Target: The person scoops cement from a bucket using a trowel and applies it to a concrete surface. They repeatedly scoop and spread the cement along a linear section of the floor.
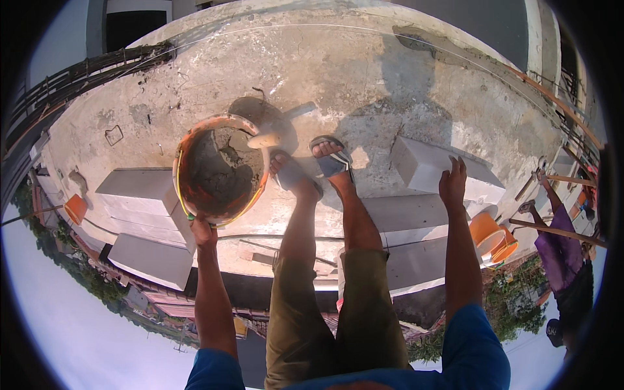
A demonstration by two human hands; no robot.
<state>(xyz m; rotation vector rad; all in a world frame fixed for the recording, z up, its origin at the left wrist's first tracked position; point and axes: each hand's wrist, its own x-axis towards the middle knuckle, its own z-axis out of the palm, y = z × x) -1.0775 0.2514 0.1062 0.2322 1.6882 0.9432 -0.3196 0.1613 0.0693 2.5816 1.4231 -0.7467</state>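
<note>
My left hand (pixel 203 232) is closed at the near edge of an orange bucket (pixel 188 140), where the rim and its yellow wire handle meet. Wet grey mortar (pixel 224 172) fills much of the bucket. A pale, rounded tool handle (pixel 264 140) juts over the bucket's right rim; the rest of that tool is not clearly visible. My right hand (pixel 453 184) is raised with fingers apart and nothing in it, in front of a white building block (pixel 422 162). My sandalled feet stand on the concrete between the bucket and that block.
White blocks (pixel 133 188) are stacked at left, more blocks (pixel 406 221) at right. Orange buckets (pixel 487 234) stand beyond these. Another person (pixel 565 250) is at far right near long wooden handles. A thin string (pixel 292 25) crosses the far concrete floor (pixel 214 71); rebar (pixel 84 75) lies far left.
</note>
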